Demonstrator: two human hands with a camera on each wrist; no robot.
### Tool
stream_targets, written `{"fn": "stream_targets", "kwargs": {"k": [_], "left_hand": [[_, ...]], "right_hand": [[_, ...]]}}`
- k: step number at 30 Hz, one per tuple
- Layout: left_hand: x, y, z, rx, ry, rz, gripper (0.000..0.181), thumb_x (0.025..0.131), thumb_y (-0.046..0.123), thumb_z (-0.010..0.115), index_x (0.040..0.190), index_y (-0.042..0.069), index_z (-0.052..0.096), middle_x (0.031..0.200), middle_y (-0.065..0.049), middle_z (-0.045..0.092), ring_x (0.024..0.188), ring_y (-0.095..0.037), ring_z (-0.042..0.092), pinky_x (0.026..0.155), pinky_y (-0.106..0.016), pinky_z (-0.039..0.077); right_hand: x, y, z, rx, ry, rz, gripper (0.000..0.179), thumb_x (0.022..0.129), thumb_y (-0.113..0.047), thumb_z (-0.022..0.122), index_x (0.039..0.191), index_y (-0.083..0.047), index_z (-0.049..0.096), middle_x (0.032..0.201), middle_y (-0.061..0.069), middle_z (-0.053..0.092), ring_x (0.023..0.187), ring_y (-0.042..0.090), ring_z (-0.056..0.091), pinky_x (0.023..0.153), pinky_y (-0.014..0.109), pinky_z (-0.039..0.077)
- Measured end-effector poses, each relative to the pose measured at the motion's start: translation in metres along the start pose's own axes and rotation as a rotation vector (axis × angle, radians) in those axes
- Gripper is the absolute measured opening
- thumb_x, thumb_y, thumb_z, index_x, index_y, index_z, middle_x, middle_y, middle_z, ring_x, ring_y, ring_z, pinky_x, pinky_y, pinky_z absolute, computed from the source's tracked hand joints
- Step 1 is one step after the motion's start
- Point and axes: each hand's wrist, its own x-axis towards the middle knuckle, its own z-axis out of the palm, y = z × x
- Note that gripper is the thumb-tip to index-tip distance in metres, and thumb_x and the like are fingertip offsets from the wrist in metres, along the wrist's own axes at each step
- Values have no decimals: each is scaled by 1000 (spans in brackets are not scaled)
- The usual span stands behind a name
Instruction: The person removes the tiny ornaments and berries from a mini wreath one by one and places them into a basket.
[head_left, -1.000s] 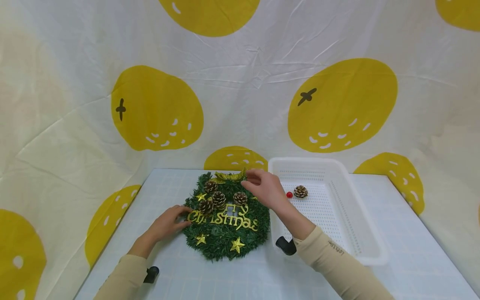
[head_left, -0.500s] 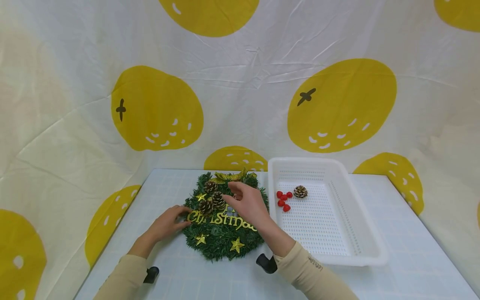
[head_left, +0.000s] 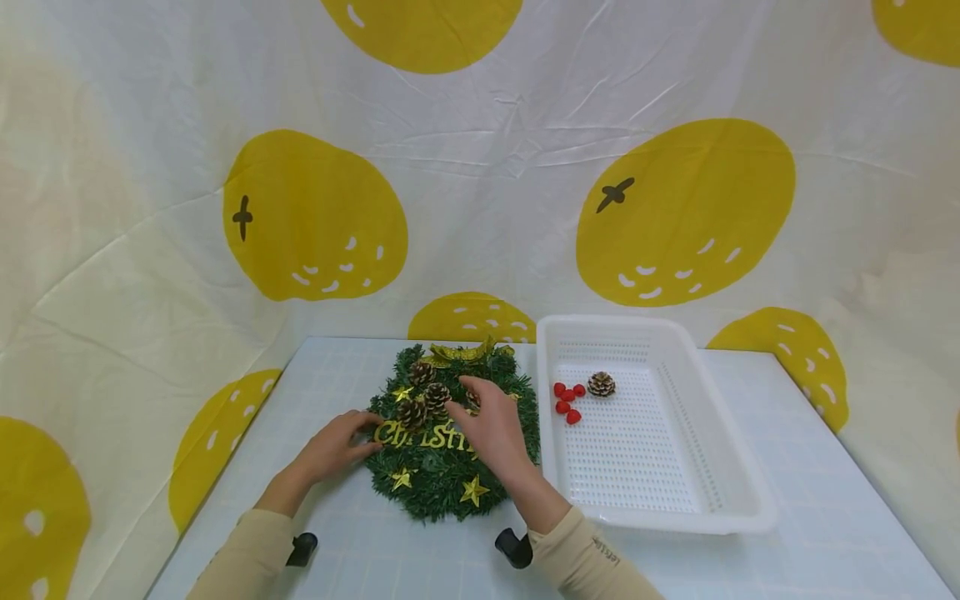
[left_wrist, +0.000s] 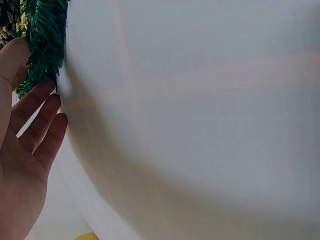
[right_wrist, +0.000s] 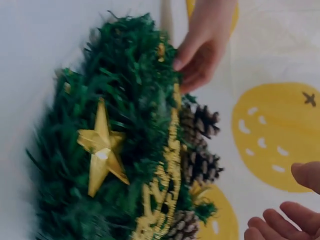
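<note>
Wreath lies flat on pale checked table. L hand at wreath's left edge: thumb & index on either side of a bit of the rim, lightly gripping it, other fingers fairly straight alongside. R hand is over wreath's right half, thumb well apart from fingers, wide gap betw., nothing held; R wrist view shows its fingertips clear of the cones.

Pinecones on wreath's upper-left part, 3 in plain sight, another partly hidden behind R hand. Gold lettering runs across wreath's middle; start reads "Christ", rest behind R hand. Gold stars: 2 on wreath's near part, 1 upper L nr the cones. Gold ribbon along wreath's far edge.

White basket just R of wreath. In it, on the side nearest wreath, 5 red berries bunched, w/ 1 loose cone just beside them. Fruit-print cloth hangs behind wreath. Beige sleeves come in from wreath's near side, black gadget at each cuff.
</note>
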Motion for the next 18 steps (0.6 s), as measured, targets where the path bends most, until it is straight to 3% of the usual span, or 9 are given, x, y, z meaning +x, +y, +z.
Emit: {"fn": "stream_targets", "kwargs": {"k": [10, 18], "left_hand": [[0, 2, -1, 4, 4, 5, 39, 91, 27, 71, 123, 6, 62, 118, -11, 62, 108, -31, 60, 91, -51, 49], [-1, 1, 0, -1, 8, 13, 39, 91, 27, 71, 123, 5, 62, 117, -11, 62, 108, -31, 60, 92, -51, 49]], "right_hand": [[-4, 14, 18, 49, 149, 80, 50, 94, -27, 69, 136, -4, 56, 135, 14, 57, 124, 33, 53, 98, 51, 47], [2, 34, 29, 71, 288, 138, 50, 92, -24, 71, 134, -1, 57, 131, 15, 59, 122, 34, 55, 96, 52, 48]]}}
